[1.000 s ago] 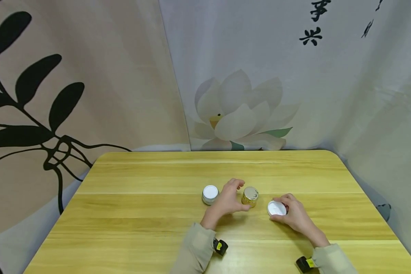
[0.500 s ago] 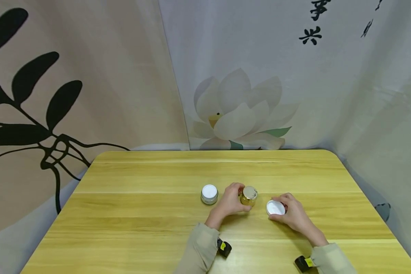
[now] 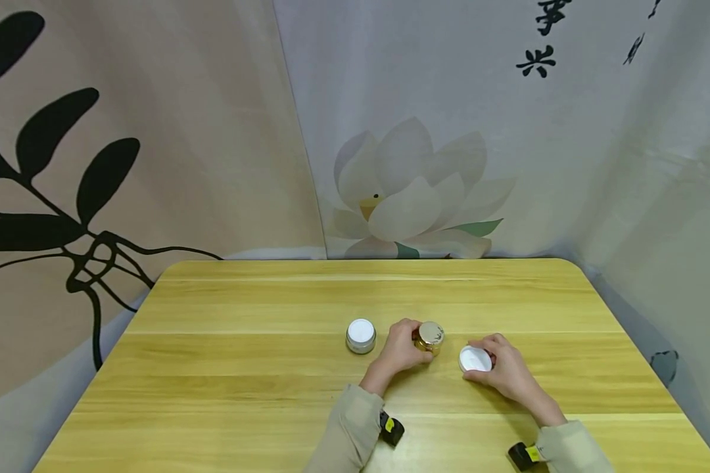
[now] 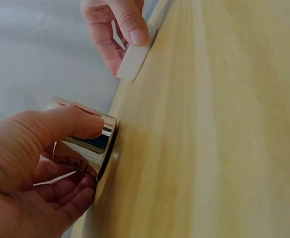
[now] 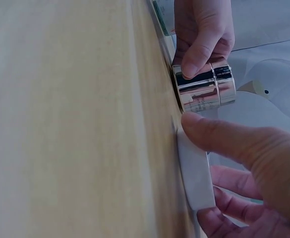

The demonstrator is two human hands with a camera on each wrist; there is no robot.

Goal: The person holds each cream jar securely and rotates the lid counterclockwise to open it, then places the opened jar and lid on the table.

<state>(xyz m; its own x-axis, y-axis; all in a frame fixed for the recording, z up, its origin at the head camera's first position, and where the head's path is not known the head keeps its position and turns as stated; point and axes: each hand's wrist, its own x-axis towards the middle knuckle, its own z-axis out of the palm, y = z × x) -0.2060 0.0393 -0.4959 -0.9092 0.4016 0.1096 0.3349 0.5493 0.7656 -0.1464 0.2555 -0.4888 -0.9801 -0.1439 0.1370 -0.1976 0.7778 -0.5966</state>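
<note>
My left hand (image 3: 403, 347) grips a shiny gold jar (image 3: 430, 336) from its left side, thumb in front and fingers behind. The jar stands upright on the table, its lid on, in the left wrist view (image 4: 83, 141) too. To its right, my right hand (image 3: 504, 368) holds a white jar lid (image 3: 475, 359) by the edge, between thumb and fingers. The lid lies with its hollow side up, low at the tabletop. Left of my left hand stands a second jar (image 3: 361, 336), with a greenish glass body and a white top.
All of this is on a wooden table (image 3: 242, 394) with rounded far corners. Behind it hangs a cloth curtain (image 3: 414, 98) printed with a lotus, leaves and characters. Black wrist cameras (image 3: 392, 429) sit at both sleeves.
My left hand has moved right and its fingers have closed round the gold jar. My right hand keeps holding the white lid in about the same place.
</note>
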